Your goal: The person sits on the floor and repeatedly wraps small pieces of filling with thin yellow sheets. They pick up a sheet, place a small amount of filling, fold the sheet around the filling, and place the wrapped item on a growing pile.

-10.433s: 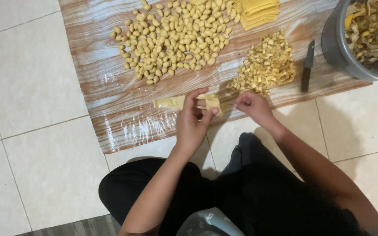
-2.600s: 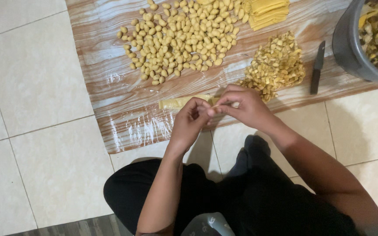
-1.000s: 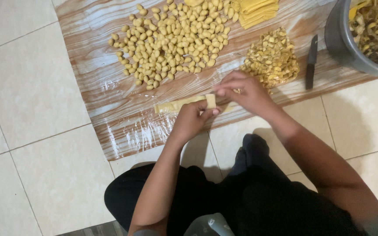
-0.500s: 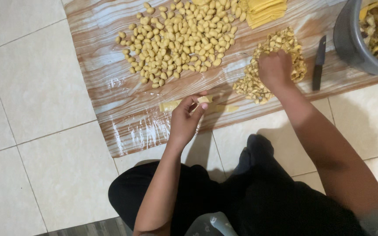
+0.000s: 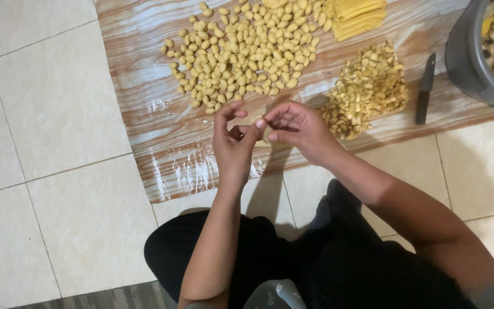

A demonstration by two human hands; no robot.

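Off to the left, only pale floor tiles [image 5: 58, 114] are seen, with a wood-grain plastic sheet [image 5: 161, 154] spread over them. On the sheet's upper part, a wide scatter of small yellow rolled dough pieces [image 5: 241, 51] is laid out, well apart from the hands but close above them.

The left hand [image 5: 234, 146] is held up just over the sheet's near edge, forearm coming straight up from the lap, wrist slightly bent, thumb and forefinger curled toward each other. The grip looks pinched on a small dough piece [image 5: 265, 133], though most of that piece is hidden between the fingers, so only a sliver of it can be made out.

The right hand [image 5: 297, 129] is brought in from the right, forearm angled across the black-clothed knee, fingers bent inward and fingertips meeting the left hand's. The same little dough piece is pinched from this side too, so it's held between both hands, above the sheet.

Further right, a heap of cut dough squares [image 5: 370, 88] is piled just beside the right hand, with a stack of flat yellow dough sheets [image 5: 357, 14] above it. A black-handled knife [image 5: 425, 88] is laid next to the heap, and a grey bucket [image 5: 470, 57] of scraps is parked at the far right edge.
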